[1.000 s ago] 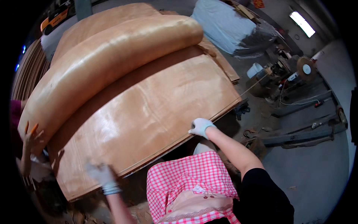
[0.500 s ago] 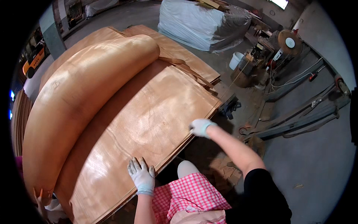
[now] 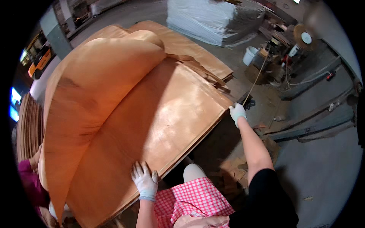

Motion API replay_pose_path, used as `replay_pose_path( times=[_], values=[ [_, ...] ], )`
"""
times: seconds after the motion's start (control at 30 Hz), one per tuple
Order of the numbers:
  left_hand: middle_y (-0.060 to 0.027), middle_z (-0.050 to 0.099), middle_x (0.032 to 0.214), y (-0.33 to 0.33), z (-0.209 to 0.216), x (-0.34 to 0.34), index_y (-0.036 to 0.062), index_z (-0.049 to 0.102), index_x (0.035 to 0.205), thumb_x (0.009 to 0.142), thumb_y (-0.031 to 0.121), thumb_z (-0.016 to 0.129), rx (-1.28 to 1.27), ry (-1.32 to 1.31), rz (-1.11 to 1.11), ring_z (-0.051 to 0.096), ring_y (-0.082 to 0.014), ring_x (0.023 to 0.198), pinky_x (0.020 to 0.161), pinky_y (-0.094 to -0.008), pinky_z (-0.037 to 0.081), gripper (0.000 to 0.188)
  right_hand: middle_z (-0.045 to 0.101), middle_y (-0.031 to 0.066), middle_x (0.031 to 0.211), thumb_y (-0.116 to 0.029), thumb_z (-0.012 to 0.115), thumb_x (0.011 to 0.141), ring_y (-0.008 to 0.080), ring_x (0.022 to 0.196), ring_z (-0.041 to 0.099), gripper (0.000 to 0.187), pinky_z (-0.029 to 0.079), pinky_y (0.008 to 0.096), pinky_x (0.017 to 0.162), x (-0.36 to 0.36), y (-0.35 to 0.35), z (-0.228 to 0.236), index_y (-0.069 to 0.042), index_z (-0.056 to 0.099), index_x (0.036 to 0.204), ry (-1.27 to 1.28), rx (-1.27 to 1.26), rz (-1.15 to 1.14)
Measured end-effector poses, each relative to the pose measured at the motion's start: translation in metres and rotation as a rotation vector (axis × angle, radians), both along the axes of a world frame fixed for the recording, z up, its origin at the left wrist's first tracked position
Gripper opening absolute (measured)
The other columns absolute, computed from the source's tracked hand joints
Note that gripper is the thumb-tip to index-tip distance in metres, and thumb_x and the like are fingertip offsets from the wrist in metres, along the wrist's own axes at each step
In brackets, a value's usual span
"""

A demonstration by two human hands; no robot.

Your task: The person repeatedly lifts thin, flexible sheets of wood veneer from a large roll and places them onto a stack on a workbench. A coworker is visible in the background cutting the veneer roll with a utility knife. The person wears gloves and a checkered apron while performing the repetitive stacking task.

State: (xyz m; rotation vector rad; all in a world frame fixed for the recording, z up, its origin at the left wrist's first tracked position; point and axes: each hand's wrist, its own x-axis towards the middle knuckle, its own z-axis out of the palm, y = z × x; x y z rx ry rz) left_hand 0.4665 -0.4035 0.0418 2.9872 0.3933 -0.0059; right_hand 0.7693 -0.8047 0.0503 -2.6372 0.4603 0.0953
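My left hand (image 3: 144, 182), in a pale glove with soiled fingertips, lies flat with fingers spread on a wide brown wood veneer sheet (image 3: 190, 114) near the stack's front edge. Out at the stack's right corner, my gloved right hand (image 3: 237, 113) is closed on a thin pale strip (image 3: 255, 80). That strip runs from the hand up toward the machine, and a similar pale line follows the sheet's front edge. Over the left half of the stack a large veneer sheet (image 3: 99, 72) curls up and folds back.
At far left a co-worker's purple sleeve (image 3: 28, 178) shows beside the curled sheet. A plastic-wrapped stack (image 3: 207, 22), a white bucket (image 3: 249, 56) and a machine with a round disc (image 3: 304, 38) stand beyond. An orange forklift (image 3: 41, 62) is at the far left.
My right hand has moved right and away along the edge to the corner. The rolled veneer has opened out into a broad raised sheet. My left hand has stayed in place.
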Motion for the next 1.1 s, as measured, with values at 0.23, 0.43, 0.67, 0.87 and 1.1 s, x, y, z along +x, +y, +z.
replay_pose_path(
  times=[0.23,0.43,0.67,0.87,1.1],
  values=[
    [-0.0131,0.067,0.088,-0.043,0.018,-0.03,0.0066,0.067,0.097,0.082,0.025,0.074,-0.581,-0.471,-0.026,0.065,-0.0314,0.083,0.074,-0.0391,0.053,0.024,0.065,0.0212,0.095,-0.018,0.06,0.091,0.0306,0.091,0.063,0.023,0.049,0.0383,0.085,-0.171,0.115,0.043,0.003,0.063,0.1,-0.055,0.526,0.508],
    [-0.0144,0.065,0.094,-0.058,0.066,-0.07,0.0025,0.066,0.098,0.075,0.013,0.074,-0.937,-0.662,-0.094,0.063,-0.0294,0.085,0.074,-0.0364,0.053,0.026,0.055,0.0205,0.128,-0.012,0.059,0.093,0.0219,0.104,0.059,0.014,0.047,0.0324,0.088,-0.311,0.211,0.091,0.0,0.056,0.101,-0.053,0.917,0.975],
    [-0.006,0.065,0.083,0.0,0.053,-0.149,0.0003,0.067,0.082,0.077,-0.005,0.065,-1.506,-0.823,0.421,0.062,-0.0147,0.078,0.071,-0.0272,0.051,0.008,0.056,0.0202,0.128,-0.013,0.061,0.093,0.0248,0.117,0.055,0.031,0.043,0.0349,0.1,-0.361,0.286,0.095,0.002,0.053,0.118,0.217,1.113,0.921],
    [-0.0021,0.064,0.069,0.2,-0.007,-0.268,0.0034,0.068,0.075,0.075,-0.001,0.067,-0.926,-1.061,1.201,0.056,-0.0094,0.065,0.059,-0.0275,0.047,0.005,0.069,0.0121,0.092,-0.014,0.064,0.09,0.0196,0.085,0.066,0.02,0.052,0.0329,0.078,-0.25,0.25,0.057,0.002,0.065,0.102,0.269,0.32,1.115],
    [-0.0037,0.069,0.076,0.417,-0.046,-0.479,0.0015,0.072,0.083,0.077,0.012,0.078,-0.383,-1.111,1.405,0.058,-0.0111,0.066,0.065,-0.0299,0.049,0.014,0.068,0.0179,0.091,-0.014,0.066,0.087,0.028,0.083,0.066,0.02,0.051,0.0377,0.077,-0.168,0.198,0.027,0.002,0.065,0.098,0.135,0.04,1.107]
  ],
)
